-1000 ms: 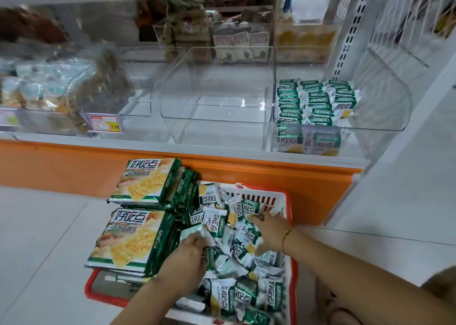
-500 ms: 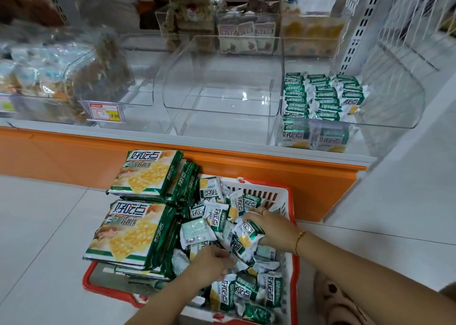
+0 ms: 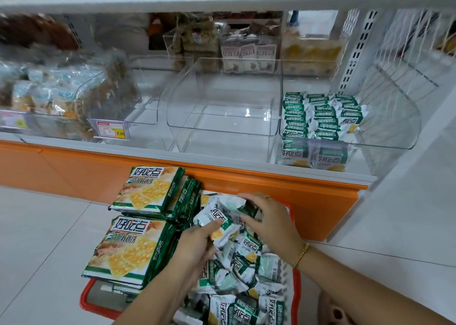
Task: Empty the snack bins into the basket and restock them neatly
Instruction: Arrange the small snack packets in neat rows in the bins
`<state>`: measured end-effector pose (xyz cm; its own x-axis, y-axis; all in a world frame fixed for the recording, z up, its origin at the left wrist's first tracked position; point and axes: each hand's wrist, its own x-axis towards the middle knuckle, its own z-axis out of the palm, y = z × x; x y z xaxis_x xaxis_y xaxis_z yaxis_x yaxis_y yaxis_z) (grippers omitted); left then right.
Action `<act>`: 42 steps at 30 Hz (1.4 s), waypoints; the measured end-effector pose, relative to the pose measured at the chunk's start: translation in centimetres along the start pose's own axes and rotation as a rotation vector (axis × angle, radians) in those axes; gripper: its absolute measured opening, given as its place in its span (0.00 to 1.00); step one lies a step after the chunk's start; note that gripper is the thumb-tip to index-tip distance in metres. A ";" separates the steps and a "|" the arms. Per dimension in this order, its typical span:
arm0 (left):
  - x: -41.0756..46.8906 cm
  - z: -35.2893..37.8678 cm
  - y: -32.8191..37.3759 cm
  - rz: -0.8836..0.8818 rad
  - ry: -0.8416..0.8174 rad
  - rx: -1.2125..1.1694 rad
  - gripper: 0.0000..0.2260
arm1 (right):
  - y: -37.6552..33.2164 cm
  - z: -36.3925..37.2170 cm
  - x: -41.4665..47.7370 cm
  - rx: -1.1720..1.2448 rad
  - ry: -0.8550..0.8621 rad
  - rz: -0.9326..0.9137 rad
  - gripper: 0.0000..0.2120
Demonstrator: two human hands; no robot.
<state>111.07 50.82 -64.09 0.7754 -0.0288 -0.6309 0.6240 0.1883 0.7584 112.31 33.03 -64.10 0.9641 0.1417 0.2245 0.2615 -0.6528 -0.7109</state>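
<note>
Left grip [image 3: 197,247]: I pinch one packet [image 3: 214,219], squaring it for stacking.
Right grip [image 3: 270,222]: closed round loose packets [image 3: 232,201] in basket [image 3: 98,305].
Middle bin [image 3: 222,107]: bare, awaiting rows.

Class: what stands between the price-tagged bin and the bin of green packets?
One empty clear bin; the head view shows it beside the bin of green packets.

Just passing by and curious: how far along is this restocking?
Done: the middle bin stands empty, and the right bin holds neat packet rows. In hand: left hand and right hand grip small packets in the red basket. Remaining: the basket's heap, filling the middle bin.
</note>
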 end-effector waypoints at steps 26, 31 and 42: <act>-4.5 2.1 6.1 0.257 -0.346 -0.259 0.07 | -6.8 -5.2 1.9 0.250 0.037 -0.025 0.21; -5.1 4.0 7.7 0.400 -0.373 -0.240 0.12 | -7.9 -7.1 2.4 0.369 0.026 -0.019 0.13; -4.2 9.8 10.6 0.658 -0.174 0.281 0.31 | -5.7 -14.5 5.4 0.363 -0.243 0.114 0.36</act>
<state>115.32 43.31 -51.79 0.9876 -0.1566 -0.0131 0.0074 -0.0371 0.9993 115.40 26.74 -49.21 0.9590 0.2834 -0.0009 0.1105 -0.3768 -0.9197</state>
